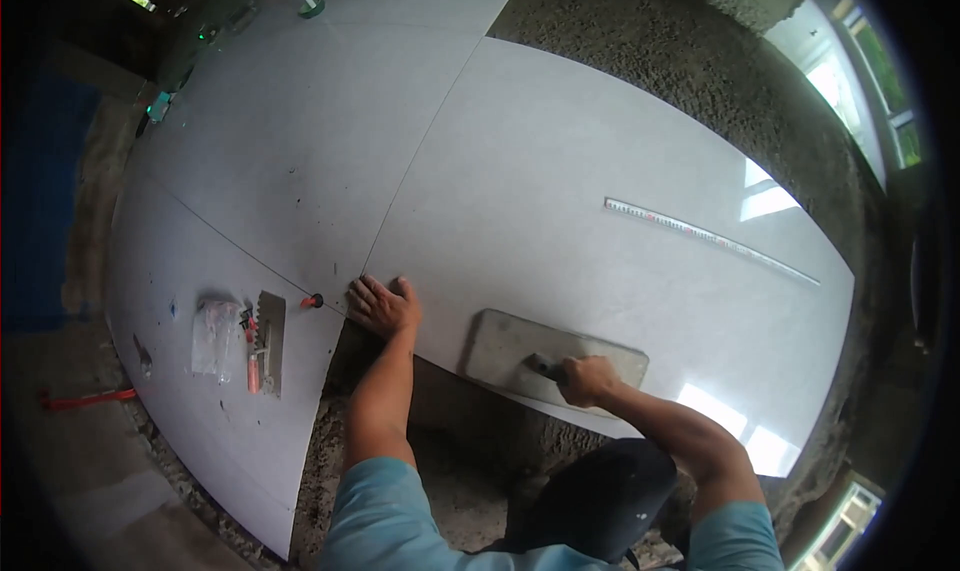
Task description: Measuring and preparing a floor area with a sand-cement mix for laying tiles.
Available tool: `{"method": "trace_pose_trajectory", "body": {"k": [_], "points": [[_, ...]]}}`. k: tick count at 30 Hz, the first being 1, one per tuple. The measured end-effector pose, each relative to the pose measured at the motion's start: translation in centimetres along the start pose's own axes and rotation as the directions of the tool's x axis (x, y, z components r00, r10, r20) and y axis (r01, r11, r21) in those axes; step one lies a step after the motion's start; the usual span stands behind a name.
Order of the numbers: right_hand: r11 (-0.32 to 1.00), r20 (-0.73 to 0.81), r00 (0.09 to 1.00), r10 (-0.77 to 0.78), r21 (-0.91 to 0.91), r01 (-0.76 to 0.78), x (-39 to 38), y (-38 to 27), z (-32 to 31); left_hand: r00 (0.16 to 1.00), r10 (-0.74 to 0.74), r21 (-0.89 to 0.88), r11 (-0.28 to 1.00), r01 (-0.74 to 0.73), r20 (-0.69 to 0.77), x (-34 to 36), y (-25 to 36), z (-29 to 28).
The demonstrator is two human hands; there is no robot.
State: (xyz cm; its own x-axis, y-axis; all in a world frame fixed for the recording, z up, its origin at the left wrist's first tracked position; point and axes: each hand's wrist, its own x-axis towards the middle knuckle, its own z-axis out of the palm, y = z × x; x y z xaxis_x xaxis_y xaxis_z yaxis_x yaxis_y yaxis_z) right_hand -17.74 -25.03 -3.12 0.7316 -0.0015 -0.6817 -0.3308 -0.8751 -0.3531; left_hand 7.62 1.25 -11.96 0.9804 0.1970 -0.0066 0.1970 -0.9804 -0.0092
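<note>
My left hand (385,307) lies flat with fingers spread on the near left corner of a large pale floor tile (520,171), beside the joints with the neighbouring tiles. My right hand (590,381) is wrapped round the dark handle of a rectangular grey float (500,346). That float rests flat on the same tile, along its near edge. Just left of my left hand, a small red and black tile leveler (313,301) stands at the joint. A white measuring rule (710,237) lies across the right part of the tile.
On the left tile lie a notched trowel (270,336) with a red handle and a clear plastic bag (215,339). A suction lifter (309,7) stands far off. Rough mortar (640,51) borders the tile's far side. A red tool (88,399) lies at the left edge.
</note>
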Motion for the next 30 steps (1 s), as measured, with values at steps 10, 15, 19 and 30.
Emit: {"method": "trace_pose_trajectory", "body": {"k": [10,15,19,30], "points": [[0.964,-0.34,0.939,-0.047,0.23,0.132,0.1,2.0,-1.5,0.978,-0.003,-0.182,0.983,-0.036,-0.209,1.4,-0.2,2.7],[0.995,-0.247,0.965,-0.09,0.024,0.099,7.9,-4.8,-1.3,0.995,-0.036,-0.196,0.98,0.017,-0.094,-0.5,-2.4,4.5],[0.88,-0.525,0.828,-0.197,0.277,0.385,2.1,-6.6,-3.5,0.988,-0.05,-0.194,0.981,0.02,-0.149,-0.3,-4.0,3.7],[0.992,-0.205,0.971,0.12,0.051,-0.111,10.4,-7.2,-6.0,0.982,-0.044,-0.236,0.972,0.0,-0.182,1.2,0.0,2.9]]}}
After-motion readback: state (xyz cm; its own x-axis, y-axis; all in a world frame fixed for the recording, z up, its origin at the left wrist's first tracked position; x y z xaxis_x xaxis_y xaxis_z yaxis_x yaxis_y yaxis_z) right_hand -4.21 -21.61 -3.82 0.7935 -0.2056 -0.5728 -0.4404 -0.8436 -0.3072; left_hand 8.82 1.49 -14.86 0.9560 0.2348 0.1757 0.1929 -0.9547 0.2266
